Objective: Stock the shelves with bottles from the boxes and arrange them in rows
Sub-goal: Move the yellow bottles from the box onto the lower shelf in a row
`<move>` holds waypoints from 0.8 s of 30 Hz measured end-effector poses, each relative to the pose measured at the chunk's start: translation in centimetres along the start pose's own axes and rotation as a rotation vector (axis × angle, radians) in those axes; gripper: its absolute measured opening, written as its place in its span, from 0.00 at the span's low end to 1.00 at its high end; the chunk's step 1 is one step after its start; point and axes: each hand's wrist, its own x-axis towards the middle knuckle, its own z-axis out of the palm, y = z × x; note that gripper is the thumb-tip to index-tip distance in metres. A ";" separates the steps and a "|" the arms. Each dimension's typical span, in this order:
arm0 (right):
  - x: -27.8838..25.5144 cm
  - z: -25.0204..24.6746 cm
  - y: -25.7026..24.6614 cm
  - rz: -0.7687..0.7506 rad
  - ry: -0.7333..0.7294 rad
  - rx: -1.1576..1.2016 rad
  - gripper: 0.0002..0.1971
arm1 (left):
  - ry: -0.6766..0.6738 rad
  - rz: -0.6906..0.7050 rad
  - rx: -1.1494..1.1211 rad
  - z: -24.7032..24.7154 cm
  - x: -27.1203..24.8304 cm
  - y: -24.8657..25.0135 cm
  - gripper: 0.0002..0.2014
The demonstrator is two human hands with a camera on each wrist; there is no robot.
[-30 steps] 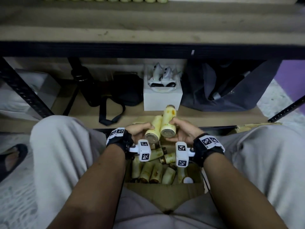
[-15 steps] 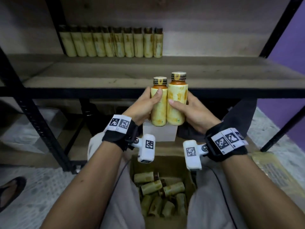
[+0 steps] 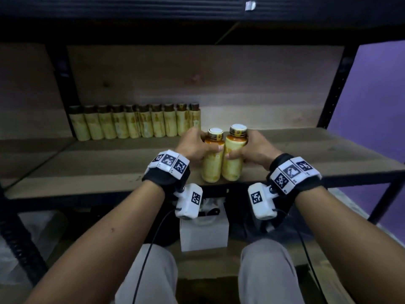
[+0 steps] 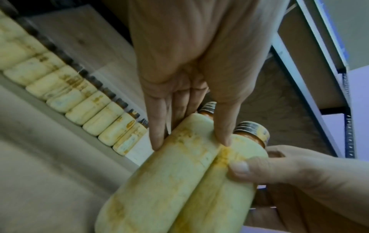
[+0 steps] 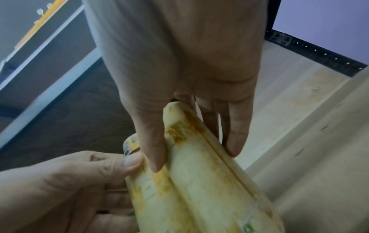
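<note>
Wooden shelf (image 3: 306,154), metal-framed, before me. Far left on it: row of yellow bottles (image 3: 135,123), upright against the back board. Near edge, centre: two bottles side by side, touching. My left hand (image 3: 192,148) grips the left bottle (image 3: 211,165); my right hand (image 3: 256,148) grips the right bottle (image 3: 232,167). Thumbs nearly meet.

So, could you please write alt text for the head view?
Two hands, left hand and right hand, each hold an upright yellow bottle side by side over the wooden shelf, in front of a back row of bottles.
</note>
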 end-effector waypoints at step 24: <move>25.1 0.9 7.4 0.141 0.173 -0.124 0.18 | 0.145 0.048 0.319 1.3 25.9 -4.8 0.22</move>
